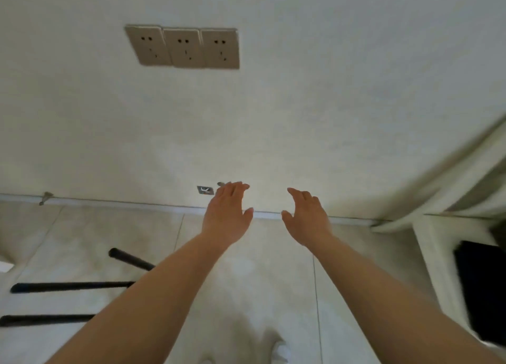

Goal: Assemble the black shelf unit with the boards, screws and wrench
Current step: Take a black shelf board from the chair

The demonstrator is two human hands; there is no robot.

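Both my arms reach forward over the tiled floor towards the wall. My left hand and my right hand are held out side by side with relaxed fingers and hold nothing. Three black tubes lie on the floor at the lower left: a short one and two long ones, each partly hidden by my left forearm. A black board stands at the right edge beside a white frame. No screws or wrench can be made out.
A row of three beige wall sockets sits high on the white wall. A small grey plate is low on the wall near my left fingertips. A white skirting runs along the floor. White furniture fills the right corner.
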